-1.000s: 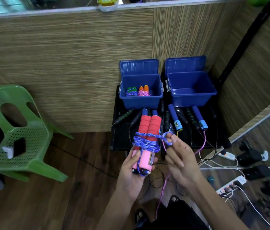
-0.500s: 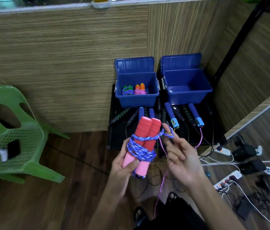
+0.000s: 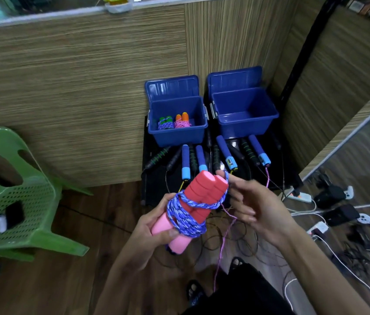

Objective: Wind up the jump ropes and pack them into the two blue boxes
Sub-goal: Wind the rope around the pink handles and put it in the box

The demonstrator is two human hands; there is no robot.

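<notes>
Head view shows a green chair [image 3: 18, 196] at far left and two open blue boxes [image 3: 178, 123] against the wall, the left one holding two wound ropes. Your left hand [image 3: 156, 226] grips the pink handles [image 3: 193, 208] with blue rope [image 3: 186, 220] coiled around them; your right hand [image 3: 256, 205] pinches the rope's end beside the handle tops.

The near handles [image 3: 198, 202] are red foam above, pink below, wound in blue-and-white flecked rope [image 3: 187, 220]. Both boxes [image 3: 177, 135] are dark blue; the left one holds green handles [image 3: 165, 120] with blue rope and orange handles [image 3: 182, 116] with pink rope. The chair [image 3: 20, 201] is green with a dotted perforated seat. The wall [image 3: 77, 87] is streaked tan; the floor [image 3: 43, 280] is dark brown wood.
</notes>
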